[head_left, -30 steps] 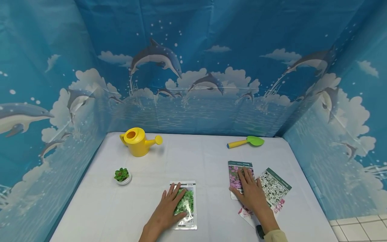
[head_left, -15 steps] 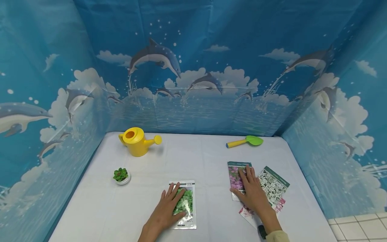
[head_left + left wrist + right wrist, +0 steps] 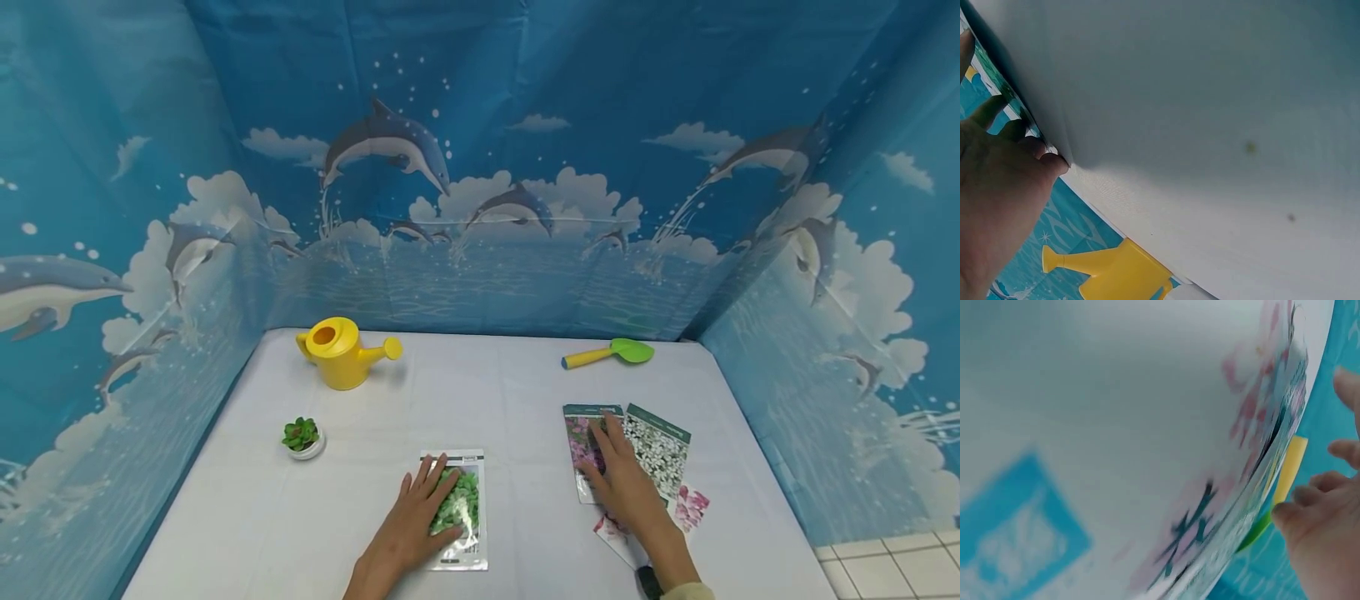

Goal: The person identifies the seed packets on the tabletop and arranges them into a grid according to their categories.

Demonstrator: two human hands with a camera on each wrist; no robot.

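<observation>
My left hand (image 3: 408,527) rests with straight, spread fingers on a seed packet with green leaves (image 3: 467,504), front centre in the head view. On the right, my right hand (image 3: 628,487) spreads its fingers over a seed packet with purple-pink flowers (image 3: 582,442). Right beside that lies a seed packet with white flowers (image 3: 660,450), partly covered by the hand. Below both, a seed packet with pink flowers (image 3: 691,507) sticks out, its middle hidden. In the right wrist view the right hand (image 3: 1329,512) has its fingers apart, near the packets' edge.
A yellow watering can (image 3: 343,357) stands at the back left, with a small potted succulent (image 3: 302,437) in front of it. A toy trowel (image 3: 611,353) with a green blade lies at the back right. Dolphin-printed cloth (image 3: 480,275) encloses the white table (image 3: 517,367).
The white-flower packet has slid left and turned more upright, closer to the purple-pink packet. The purple-pink packet has shifted slightly toward me. My left hand has stayed still.
</observation>
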